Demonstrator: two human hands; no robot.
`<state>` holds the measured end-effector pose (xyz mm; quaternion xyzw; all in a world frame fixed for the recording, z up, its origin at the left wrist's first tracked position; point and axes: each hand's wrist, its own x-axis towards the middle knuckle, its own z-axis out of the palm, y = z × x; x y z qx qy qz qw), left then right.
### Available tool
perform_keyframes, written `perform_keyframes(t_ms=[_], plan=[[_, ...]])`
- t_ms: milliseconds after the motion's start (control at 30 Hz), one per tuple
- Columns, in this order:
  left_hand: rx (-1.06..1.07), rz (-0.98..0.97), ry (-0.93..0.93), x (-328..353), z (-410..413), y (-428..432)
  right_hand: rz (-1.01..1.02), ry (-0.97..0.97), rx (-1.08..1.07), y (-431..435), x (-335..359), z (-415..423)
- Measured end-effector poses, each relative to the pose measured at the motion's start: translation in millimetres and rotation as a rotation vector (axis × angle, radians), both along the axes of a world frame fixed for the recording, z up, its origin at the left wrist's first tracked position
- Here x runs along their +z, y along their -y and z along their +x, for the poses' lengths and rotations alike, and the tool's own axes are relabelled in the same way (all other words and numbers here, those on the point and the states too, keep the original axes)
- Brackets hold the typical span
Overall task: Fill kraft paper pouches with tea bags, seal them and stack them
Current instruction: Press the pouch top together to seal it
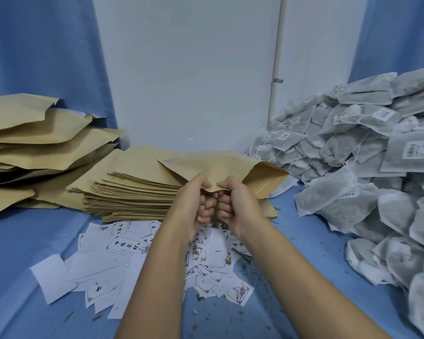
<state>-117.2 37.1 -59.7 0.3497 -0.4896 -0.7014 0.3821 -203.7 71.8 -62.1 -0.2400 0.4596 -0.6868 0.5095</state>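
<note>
Currently both grips are holding one kraft pouch (220, 165): left grip (196, 201) is pinching the pouch's near edge, thumb on top and fingers curling underneath; right grip (236, 201) is pinching the same edge just beside it, curled the same way, knuckles of the two nearly touching. Pouch is hanging fairly flat above the stack of empty pouches (137, 192), tilting up toward the far side, its right end gaping slightly; cannot tell whether anything is sitting inside. That stack is lying in the middle of the blue surface (34, 241), close to the white wall (194, 69). Left of it, a looser pile of puffier pouches (34, 143) is running out past the left edge of view. On the right, a big heap of tea bags (353, 167) is sprawling from the wall down toward the near edge, with strings and small printed tags showing on several. Under the forearms (157, 277), a scatter of white printed paper slips (123, 260) is lying just in front of the flat stack, some showing print, some showing a blank side. Dry leaf crumbs (200, 297) are littering the surface around the slips and near the tea bags.
</note>
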Motion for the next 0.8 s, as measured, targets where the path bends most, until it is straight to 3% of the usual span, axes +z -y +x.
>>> perform_keyframes(t_ms=[667, 800], plan=[[0.035, 0.056, -0.085, 4.9, 1.3, -3.5, 0.013, 0.093, -0.078, -3.1, 0.9, -7.2], [0.135, 0.081, -0.127, 6.3, 2.0, -3.1, 0.013, 0.061, -0.034, -3.5, 2.7, -6.5]])
